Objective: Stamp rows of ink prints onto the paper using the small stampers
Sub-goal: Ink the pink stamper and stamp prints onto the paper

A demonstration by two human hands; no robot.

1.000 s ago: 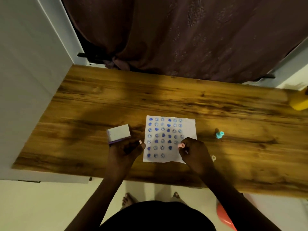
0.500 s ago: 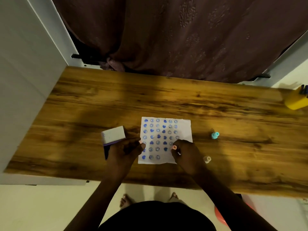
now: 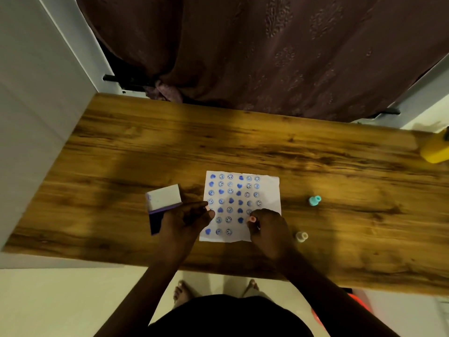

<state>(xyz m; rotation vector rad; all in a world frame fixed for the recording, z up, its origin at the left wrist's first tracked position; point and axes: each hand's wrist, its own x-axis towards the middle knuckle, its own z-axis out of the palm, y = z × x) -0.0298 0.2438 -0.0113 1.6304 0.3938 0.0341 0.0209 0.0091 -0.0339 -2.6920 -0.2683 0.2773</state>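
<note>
A white paper [image 3: 269, 188] lies on the wooden table [image 3: 243, 147], covered with rows of blue heart and smiley prints. My right hand [image 3: 267, 227] is closed around a small pink stamper [image 3: 252, 219], held upright over the paper's lower right part. My left hand [image 3: 187, 220] rests on the paper's left edge, fingers spread, beside the open ink pad box [image 3: 164, 203]. A teal stamper [image 3: 315, 200] stands to the right of the paper. A pale cream stamper [image 3: 301, 236] stands just right of my right hand.
A yellow container [image 3: 436, 149] sits at the table's far right edge. A dark curtain [image 3: 267, 49] hangs behind the table and a white wall [image 3: 29, 93] flanks the left. My bare feet [image 3: 182, 290] show on the floor below the near edge.
My right hand with the pink stamper has shifted slightly down and left along the lower rows of the paper. My left hand stays by the paper's left edge.
</note>
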